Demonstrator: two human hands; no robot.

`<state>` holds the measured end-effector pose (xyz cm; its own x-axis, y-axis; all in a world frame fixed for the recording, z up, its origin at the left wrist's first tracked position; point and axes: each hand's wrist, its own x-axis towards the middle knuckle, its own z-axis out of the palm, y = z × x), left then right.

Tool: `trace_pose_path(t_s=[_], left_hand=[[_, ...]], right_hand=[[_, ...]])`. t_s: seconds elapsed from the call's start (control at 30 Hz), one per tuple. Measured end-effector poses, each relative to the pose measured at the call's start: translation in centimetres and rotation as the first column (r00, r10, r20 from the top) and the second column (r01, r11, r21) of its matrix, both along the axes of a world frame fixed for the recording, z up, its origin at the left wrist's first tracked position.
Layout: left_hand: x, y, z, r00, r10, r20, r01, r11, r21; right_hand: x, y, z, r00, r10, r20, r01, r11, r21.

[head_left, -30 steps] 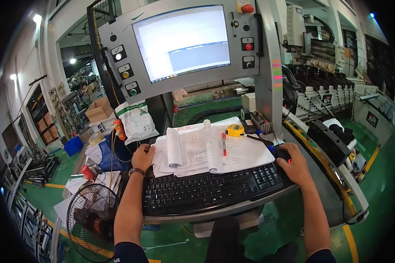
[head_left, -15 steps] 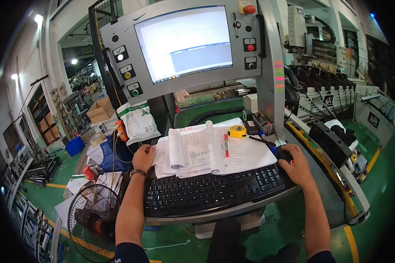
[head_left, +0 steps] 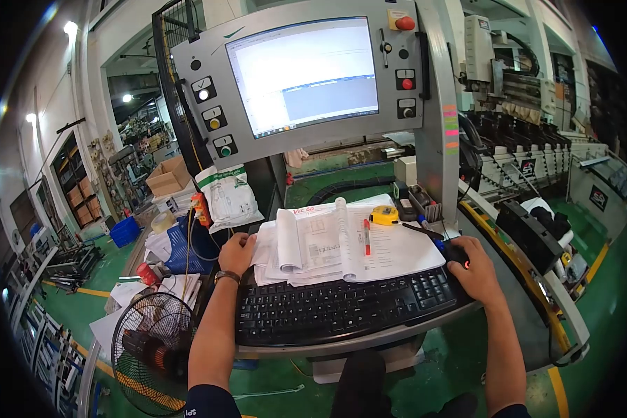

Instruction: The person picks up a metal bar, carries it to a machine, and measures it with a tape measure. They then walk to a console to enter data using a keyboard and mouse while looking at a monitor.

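My right hand [head_left: 477, 270] is wrapped over a black computer mouse [head_left: 455, 253] with a small red light, at the right end of a black keyboard [head_left: 341, 306]. Beside the left edge of a stack of papers [head_left: 397, 254], my left hand [head_left: 237, 253] rests with loosely bent fingers and holds nothing that I can see. The papers lie across the keyboard's back edge, some sheets rolled up. On them are a red marker pen [head_left: 367, 237] and a yellow tape measure [head_left: 384, 215]. Above stands a lit monitor [head_left: 306, 70] in a grey control panel.
Round buttons and a red emergency stop [head_left: 405, 24] flank the screen. A white plastic packet [head_left: 228, 196] stands behind my left hand. A black fan [head_left: 152, 348] sits low at the left. Yellow-edged machinery [head_left: 515, 265] runs along the right, above green floor.
The camera view has shifted slightly, so the panel and desk appear a little lower and further right. Both hands keep the same places on the desk.
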<state>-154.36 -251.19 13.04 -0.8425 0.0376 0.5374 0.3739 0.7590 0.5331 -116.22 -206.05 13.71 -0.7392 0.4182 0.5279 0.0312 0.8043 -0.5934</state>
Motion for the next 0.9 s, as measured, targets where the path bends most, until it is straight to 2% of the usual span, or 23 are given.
trace_pose_path(t_s=[0.9], left_hand=[[-0.21,-0.07,-0.19,1.000,-0.005,0.011,0.005,1.000,-0.017]], right_hand=[[-0.35,0.53,-0.63,0.998,0.049,0.050,-0.050,0.999,0.017]])
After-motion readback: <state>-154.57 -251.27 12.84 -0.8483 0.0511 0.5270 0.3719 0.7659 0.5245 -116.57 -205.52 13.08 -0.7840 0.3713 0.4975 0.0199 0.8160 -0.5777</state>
